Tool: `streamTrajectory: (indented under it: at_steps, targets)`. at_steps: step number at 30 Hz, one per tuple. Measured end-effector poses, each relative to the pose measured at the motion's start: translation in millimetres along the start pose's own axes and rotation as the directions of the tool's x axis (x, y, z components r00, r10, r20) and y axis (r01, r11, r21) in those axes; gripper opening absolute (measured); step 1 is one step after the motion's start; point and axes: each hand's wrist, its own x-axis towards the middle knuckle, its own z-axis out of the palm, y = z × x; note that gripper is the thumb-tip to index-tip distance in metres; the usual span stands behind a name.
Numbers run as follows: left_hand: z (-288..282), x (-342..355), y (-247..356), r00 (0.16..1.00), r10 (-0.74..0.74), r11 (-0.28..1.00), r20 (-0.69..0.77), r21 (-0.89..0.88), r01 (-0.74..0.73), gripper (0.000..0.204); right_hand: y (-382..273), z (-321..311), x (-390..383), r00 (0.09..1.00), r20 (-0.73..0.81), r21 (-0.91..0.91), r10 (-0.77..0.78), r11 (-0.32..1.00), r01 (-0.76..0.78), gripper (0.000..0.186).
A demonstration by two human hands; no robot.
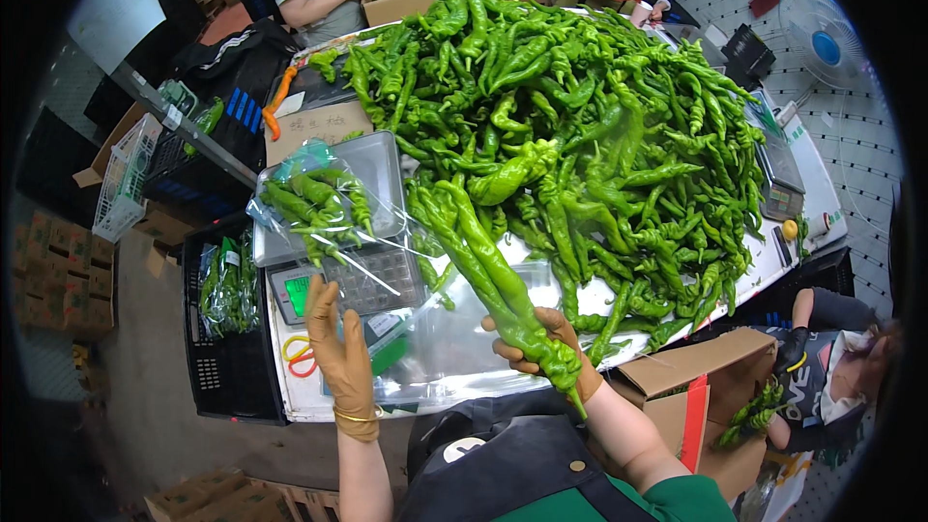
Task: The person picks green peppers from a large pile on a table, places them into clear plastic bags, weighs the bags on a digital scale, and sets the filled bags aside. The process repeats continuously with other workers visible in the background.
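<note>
Tho unclear, peppers [478, 256] w/in R fingers [509, 352].

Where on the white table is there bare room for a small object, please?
Small patches look bare: right of the right scale, up to the table edge, and a strip between the scissors and the front-left corner. The pepper pile crowds the middle, bagged peppers sit on the left scale, and clear plastic lies in front.

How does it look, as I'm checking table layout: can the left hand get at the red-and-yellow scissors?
Probably yes: the left hand is open and empty, close beside the scissors handles in this view, and they show uncovered on the table. The height gap is unclear.
</note>
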Motion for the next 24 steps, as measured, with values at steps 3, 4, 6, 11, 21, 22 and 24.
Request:
streamTrajectory:
  at_steps: [3,4,6,11,21,22,24]
  targets:
    - [-2,1,-2,0.992,0.126,0.921,0.023,0.370,-0.125,0.037,-1,2,0,0.996,0.083,0.096,0.011,0.995,-0.019,0.068]
    - [-3,1,-5,0.994,0.104,0.910,0.032,0.401,-0.108,0.031,0,3,1,0.994,0.109,0.127,-0.009,0.992,-0.005,0.067]
    - [-1,1,-6,0.976,0.125,0.779,0.180,0.592,-0.208,0.023,-3,5,1,0.991,0.134,0.031,0.005,0.999,-0.010,0.070]
    - [-5,-7,-25,0.911,-0.018,0.588,0.412,0.741,-0.324,0.015,-14,83,-19,0.968,-0.234,-0.587,-0.095,0.807,-0.063,0.075]
    - [-7,0,-39,0.912,0.067,0.361,0.404,0.843,-0.400,0.059,-42,61,-48,0.948,-0.304,-0.932,0.094,-0.237,-0.275,0.067]
    - [-7,3,-40,0.911,0.087,0.352,0.402,0.844,-0.406,0.061,-37,58,-43,0.955,-0.279,-0.939,0.097,-0.237,-0.250,0.067]
    - [-7,9,-35,0.911,0.129,0.355,0.391,0.840,-0.411,0.064,-28,61,-27,0.963,-0.246,-0.948,0.109,-0.233,-0.216,0.068]
